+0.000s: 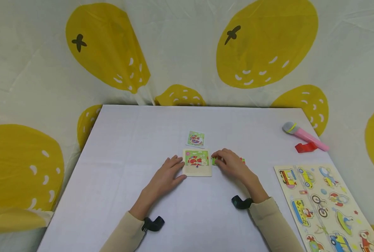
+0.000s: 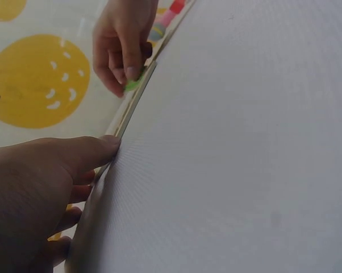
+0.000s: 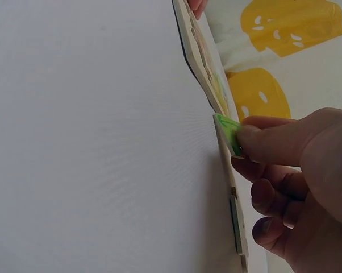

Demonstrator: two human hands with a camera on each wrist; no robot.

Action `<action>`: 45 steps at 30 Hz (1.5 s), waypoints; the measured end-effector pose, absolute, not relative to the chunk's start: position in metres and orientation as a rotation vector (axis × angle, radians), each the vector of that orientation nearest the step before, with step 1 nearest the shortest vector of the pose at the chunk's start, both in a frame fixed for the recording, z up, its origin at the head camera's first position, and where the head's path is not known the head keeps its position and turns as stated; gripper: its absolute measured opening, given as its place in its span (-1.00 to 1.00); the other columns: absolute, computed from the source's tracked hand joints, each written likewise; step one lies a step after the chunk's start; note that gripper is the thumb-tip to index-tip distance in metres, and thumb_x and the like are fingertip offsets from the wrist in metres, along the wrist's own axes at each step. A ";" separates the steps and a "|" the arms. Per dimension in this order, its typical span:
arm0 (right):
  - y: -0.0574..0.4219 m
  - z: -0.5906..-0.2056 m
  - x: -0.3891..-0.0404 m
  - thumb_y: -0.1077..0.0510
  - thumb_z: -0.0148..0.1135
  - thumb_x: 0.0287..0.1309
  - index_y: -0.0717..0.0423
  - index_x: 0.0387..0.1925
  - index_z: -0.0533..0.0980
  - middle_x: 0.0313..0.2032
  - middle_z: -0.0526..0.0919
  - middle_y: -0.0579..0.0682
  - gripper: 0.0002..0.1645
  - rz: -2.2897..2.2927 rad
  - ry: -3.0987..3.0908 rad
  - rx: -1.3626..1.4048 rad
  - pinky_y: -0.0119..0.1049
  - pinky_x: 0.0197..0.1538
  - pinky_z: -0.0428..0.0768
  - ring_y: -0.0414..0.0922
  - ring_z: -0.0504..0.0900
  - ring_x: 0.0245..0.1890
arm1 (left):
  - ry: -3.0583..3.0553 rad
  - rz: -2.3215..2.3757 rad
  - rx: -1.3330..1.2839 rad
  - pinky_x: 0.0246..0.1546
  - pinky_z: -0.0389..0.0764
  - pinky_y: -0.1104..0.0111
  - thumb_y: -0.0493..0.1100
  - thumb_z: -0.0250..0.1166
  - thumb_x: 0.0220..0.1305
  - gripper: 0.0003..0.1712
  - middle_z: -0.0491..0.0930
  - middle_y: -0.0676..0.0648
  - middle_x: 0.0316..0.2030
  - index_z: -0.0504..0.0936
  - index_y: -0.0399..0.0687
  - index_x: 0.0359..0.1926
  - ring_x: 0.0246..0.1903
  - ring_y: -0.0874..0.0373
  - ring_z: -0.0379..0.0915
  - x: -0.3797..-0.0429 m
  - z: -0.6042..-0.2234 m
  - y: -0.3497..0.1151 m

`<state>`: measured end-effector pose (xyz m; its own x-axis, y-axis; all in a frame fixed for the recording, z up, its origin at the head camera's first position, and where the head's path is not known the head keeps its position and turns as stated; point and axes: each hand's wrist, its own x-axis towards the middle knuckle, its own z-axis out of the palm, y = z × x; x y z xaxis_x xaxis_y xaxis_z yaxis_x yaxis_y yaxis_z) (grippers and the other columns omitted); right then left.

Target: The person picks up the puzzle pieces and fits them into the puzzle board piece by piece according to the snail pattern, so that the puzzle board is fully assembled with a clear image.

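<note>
A small wooden jigsaw tray (image 1: 198, 172) lies on the white table, its upper part filled with a red and green picture and its lower part bare wood. My left hand (image 1: 166, 176) rests along its left side, fingers loosely extended; in the left wrist view the thumb (image 2: 105, 147) touches the edge. Just right of the tray, my right hand (image 1: 232, 164) pinches a green puzzle piece (image 3: 228, 134) between thumb and index finger, tilted in the right wrist view. Another red and green piece (image 1: 243, 160) shows partly from behind that hand.
A picture card (image 1: 195, 139) lies just beyond the tray. At the right are a pink toy microphone (image 1: 306, 136), a red object (image 1: 305, 147) and a large vehicle puzzle board (image 1: 327, 206). A fruit-patterned cloth (image 1: 180, 52) hangs behind the table.
</note>
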<state>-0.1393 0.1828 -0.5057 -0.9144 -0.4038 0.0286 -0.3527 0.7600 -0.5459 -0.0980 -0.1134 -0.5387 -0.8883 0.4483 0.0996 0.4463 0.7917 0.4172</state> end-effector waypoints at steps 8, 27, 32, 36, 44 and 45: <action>0.185 -0.499 -0.140 0.24 0.18 0.35 0.15 0.08 0.60 -0.21 0.67 -0.01 -0.69 -0.921 2.878 -0.545 -0.36 -0.27 0.48 -0.18 0.47 -0.33 | 2.957 0.701 0.733 0.55 0.13 0.12 0.14 0.33 0.32 -0.34 0.41 -0.06 0.41 0.52 -0.09 0.33 0.49 -0.02 0.19 -0.098 -0.537 -0.113; 0.158 -0.493 -0.144 0.24 0.20 0.32 0.17 0.04 0.60 -0.31 0.65 -0.05 -0.72 -1.025 2.782 -0.659 -0.44 -0.34 0.44 -0.22 0.44 -0.38 | 2.939 0.767 0.735 0.56 0.12 0.10 0.11 0.34 0.32 -0.34 0.40 -0.07 0.41 0.52 -0.10 0.33 0.49 -0.03 0.18 -0.098 -0.536 -0.114; 0.148 -0.496 -0.144 0.24 0.19 0.31 0.15 0.03 0.59 -0.34 0.65 -0.08 -0.73 -1.013 2.747 -0.713 -0.44 -0.34 0.45 -0.24 0.44 -0.39 | 2.942 0.749 0.738 0.55 0.13 0.09 0.12 0.33 0.32 -0.34 0.41 -0.07 0.41 0.52 -0.09 0.33 0.49 -0.02 0.18 -0.098 -0.537 -0.114; 0.139 -0.497 -0.142 0.23 0.20 0.31 0.12 0.02 0.60 -0.35 0.64 -0.10 -0.73 -1.017 2.712 -0.729 -0.45 -0.33 0.46 -0.24 0.46 -0.40 | 2.943 0.760 0.741 0.55 0.14 0.08 0.12 0.33 0.32 -0.35 0.42 -0.07 0.40 0.53 -0.09 0.32 0.49 -0.03 0.19 -0.098 -0.536 -0.114; 0.122 -0.503 -0.140 0.23 0.21 0.31 0.09 0.00 0.61 -0.39 0.61 -0.14 -0.74 -1.002 2.677 -0.783 -0.44 -0.32 0.46 -0.25 0.45 -0.42 | 2.946 0.761 0.750 0.55 0.14 0.09 0.12 0.32 0.34 -0.36 0.42 -0.07 0.40 0.53 -0.08 0.32 0.49 -0.02 0.19 -0.098 -0.536 -0.115; 0.120 -0.504 -0.139 0.23 0.21 0.31 0.09 0.00 0.61 -0.40 0.60 -0.14 -0.74 -0.999 2.673 -0.792 -0.45 -0.32 0.45 -0.25 0.45 -0.42 | 2.946 0.762 0.751 0.55 0.14 0.09 0.13 0.32 0.34 -0.36 0.42 -0.06 0.40 0.53 -0.08 0.32 0.49 -0.02 0.19 -0.098 -0.537 -0.115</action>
